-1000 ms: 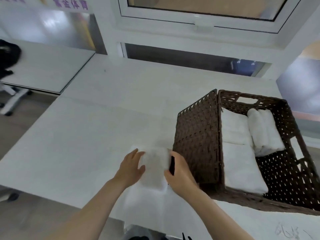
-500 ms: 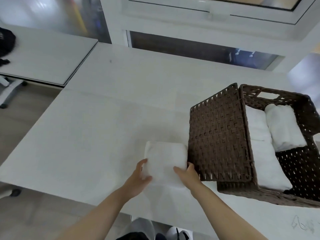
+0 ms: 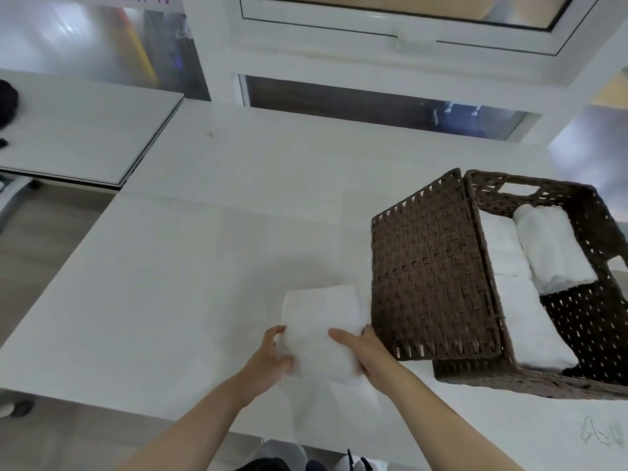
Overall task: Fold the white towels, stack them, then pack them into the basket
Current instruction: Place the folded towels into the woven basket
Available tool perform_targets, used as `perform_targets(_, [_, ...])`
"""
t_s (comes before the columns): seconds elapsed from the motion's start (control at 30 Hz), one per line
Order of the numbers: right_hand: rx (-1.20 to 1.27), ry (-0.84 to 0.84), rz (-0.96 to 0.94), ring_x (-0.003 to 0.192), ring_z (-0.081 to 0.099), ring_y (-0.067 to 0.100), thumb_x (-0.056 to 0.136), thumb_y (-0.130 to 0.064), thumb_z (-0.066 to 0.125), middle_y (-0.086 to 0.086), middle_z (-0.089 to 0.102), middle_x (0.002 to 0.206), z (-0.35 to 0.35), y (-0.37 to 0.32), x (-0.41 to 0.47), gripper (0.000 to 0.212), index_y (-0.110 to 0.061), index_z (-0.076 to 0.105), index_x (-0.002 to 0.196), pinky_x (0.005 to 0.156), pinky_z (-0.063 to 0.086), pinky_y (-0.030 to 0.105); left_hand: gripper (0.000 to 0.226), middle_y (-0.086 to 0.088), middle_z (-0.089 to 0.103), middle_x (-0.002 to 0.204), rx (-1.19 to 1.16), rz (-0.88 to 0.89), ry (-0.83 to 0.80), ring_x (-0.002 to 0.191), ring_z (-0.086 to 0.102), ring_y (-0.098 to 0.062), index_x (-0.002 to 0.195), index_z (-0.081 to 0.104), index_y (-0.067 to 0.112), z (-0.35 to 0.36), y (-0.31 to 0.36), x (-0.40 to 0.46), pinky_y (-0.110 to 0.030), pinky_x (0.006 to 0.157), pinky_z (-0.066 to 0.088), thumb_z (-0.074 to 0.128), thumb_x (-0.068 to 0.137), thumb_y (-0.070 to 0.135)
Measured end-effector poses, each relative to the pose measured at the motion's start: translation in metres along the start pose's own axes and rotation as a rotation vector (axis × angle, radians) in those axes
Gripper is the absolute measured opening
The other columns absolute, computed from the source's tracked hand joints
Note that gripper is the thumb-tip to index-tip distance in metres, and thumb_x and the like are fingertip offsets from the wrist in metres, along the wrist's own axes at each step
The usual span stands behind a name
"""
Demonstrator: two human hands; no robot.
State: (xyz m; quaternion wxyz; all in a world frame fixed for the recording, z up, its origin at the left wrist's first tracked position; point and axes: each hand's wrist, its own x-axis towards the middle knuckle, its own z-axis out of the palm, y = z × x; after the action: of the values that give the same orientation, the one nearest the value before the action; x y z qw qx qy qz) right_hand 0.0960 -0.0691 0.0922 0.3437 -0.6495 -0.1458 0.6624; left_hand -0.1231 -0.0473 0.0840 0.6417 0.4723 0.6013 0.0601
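Note:
A folded white towel (image 3: 319, 314) lies near the table's front edge, just left of the brown woven basket (image 3: 431, 266). My left hand (image 3: 268, 360) grips its near left side, fingers curled round the edge. My right hand (image 3: 367, 348) holds the near right side, with the thumb lying on top. A flatter part of white cloth (image 3: 339, 409) trails from under the fold toward the table edge. Inside the basket lie flat folded towels (image 3: 523, 307) along the left wall and a rolled towel (image 3: 554, 246) beside them.
The white table (image 3: 190, 253) stretches far to the left and back. A second white table (image 3: 78, 127) stands at the far left with a dark object on it. A window wall runs along the back. Scribbled marks (image 3: 601, 433) show at the near right.
The towel has been folded into a squarer bundle and laid flatter beside the basket. Both hands slid toward its near end. My view has shifted, so the basket appears further right.

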Motion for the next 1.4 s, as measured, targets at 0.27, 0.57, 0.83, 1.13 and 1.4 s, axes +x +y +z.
perform_targets(0.27, [-0.659,0.055,-0.279,0.099,0.058,0.017,0.080,-0.040,0.074,-0.007,0.055,0.110,0.006,-0.073,-0.060,0.056,-0.028,0.035,0.118,0.082,0.051,0.035,0.032,0.001,0.059,0.120,-0.173,-0.061,0.123,0.106,0.058,-0.017,0.133,0.039,0.027,0.031,0.050,0.003,-0.035,0.089,0.047,0.042,0.101,0.030])
perform_targets(0.57, [-0.459,0.149,-0.509,0.092,0.060,0.008,0.083,-0.036,0.071,-0.008,0.060,0.107,-0.063,-0.162,-0.140,0.048,-0.025,0.046,0.122,0.068,0.051,0.028,0.050,-0.013,0.041,0.147,0.124,0.757,0.351,0.136,0.039,-0.032,0.145,0.038,0.019,0.092,0.159,-0.012,-0.053,0.110,0.038,0.031,0.098,0.037])
perform_targets(0.83, [-0.139,0.218,-0.545,0.096,0.069,0.017,0.083,-0.026,0.073,-0.003,0.070,0.110,-0.169,-0.197,-0.196,0.042,-0.024,0.056,0.121,0.077,0.060,0.038,0.046,0.021,0.022,0.158,0.160,0.955,0.195,0.144,0.018,0.004,0.141,0.024,0.058,0.181,0.259,-0.067,-0.030,0.121,0.018,0.030,0.099,0.038])
perform_targets(1.13, [-0.356,0.473,-0.574,0.098,0.066,0.019,0.074,-0.037,0.075,-0.004,0.068,0.109,-0.285,-0.213,-0.222,0.044,-0.025,0.059,0.113,0.085,0.057,0.043,0.067,0.009,0.004,0.164,0.159,0.847,-0.106,0.150,0.002,-0.006,0.157,0.005,0.029,0.306,0.318,-0.059,-0.036,0.124,0.003,0.035,0.098,0.043])
perform_targets(1.4, [-0.616,0.539,-0.331,0.092,0.064,0.021,0.077,-0.042,0.070,0.001,0.064,0.105,-0.343,-0.193,-0.202,0.051,-0.020,0.050,0.118,0.081,0.056,0.043,0.057,0.012,0.023,0.160,0.067,0.565,-0.270,0.146,0.024,-0.013,0.154,0.011,0.041,0.383,0.304,-0.031,-0.040,0.122,0.017,0.034,0.102,0.032])
